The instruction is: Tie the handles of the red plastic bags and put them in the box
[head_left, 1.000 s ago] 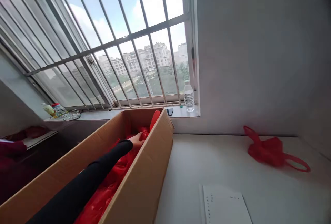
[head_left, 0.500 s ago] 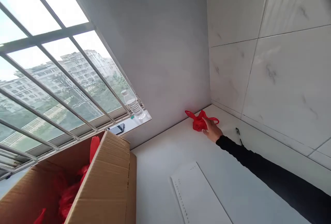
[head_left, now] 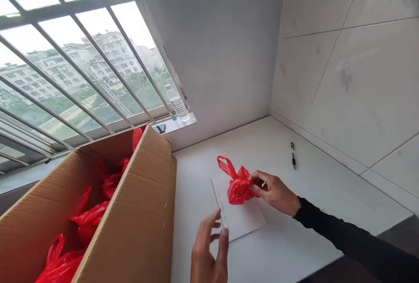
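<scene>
My right hand (head_left: 276, 192) grips a small red plastic bag (head_left: 238, 185) and holds it just above a white sheet of paper (head_left: 240, 215) on the white counter (head_left: 262, 143). One handle loop of the bag sticks up to the left. My left hand (head_left: 209, 252) hovers low in front, fingers apart, holding nothing, close to the paper's near corner. To the left stands an open cardboard box (head_left: 144, 213) with several more red plastic bags (head_left: 88, 219) inside.
A black pen (head_left: 293, 157) lies near the tiled right wall. On the window sill stand a clear water bottle (head_left: 177, 102) and a dark phone (head_left: 160, 128). A barred window (head_left: 65, 65) fills the upper left.
My right hand has picked the red bag up from the far corner and carried it back over the paper. My left hand has come out of the box into view.
</scene>
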A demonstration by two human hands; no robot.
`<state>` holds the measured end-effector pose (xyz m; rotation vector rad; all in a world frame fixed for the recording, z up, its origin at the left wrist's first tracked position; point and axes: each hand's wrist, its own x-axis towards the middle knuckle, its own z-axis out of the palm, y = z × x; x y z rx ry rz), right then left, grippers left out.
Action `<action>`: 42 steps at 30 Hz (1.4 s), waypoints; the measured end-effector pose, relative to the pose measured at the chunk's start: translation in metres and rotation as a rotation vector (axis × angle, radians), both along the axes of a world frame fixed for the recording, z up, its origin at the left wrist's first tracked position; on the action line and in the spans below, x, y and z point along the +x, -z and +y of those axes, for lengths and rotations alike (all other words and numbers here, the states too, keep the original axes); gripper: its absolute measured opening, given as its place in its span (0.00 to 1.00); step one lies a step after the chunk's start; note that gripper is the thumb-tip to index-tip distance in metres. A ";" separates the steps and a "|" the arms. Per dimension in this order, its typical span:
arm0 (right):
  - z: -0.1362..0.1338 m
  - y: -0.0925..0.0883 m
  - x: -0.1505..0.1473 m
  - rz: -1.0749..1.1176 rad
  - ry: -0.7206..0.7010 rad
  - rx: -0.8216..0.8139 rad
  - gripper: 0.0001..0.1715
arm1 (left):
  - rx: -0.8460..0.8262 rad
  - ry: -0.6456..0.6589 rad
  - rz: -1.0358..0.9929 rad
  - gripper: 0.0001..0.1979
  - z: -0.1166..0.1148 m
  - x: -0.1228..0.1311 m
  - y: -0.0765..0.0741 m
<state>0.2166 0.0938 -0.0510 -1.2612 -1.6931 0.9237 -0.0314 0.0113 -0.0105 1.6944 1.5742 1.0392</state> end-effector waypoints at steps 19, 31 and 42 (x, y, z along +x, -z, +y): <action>-0.075 0.014 -0.011 -0.219 -0.126 -0.107 0.09 | 0.014 0.071 -0.126 0.09 -0.025 0.013 0.073; -0.073 0.013 -0.017 -0.240 -0.139 0.033 0.13 | 0.116 0.094 0.074 0.21 -0.044 0.024 0.062; -0.086 0.019 -0.025 -0.349 -0.338 0.131 0.06 | 0.197 -0.024 0.314 0.21 -0.057 0.037 0.083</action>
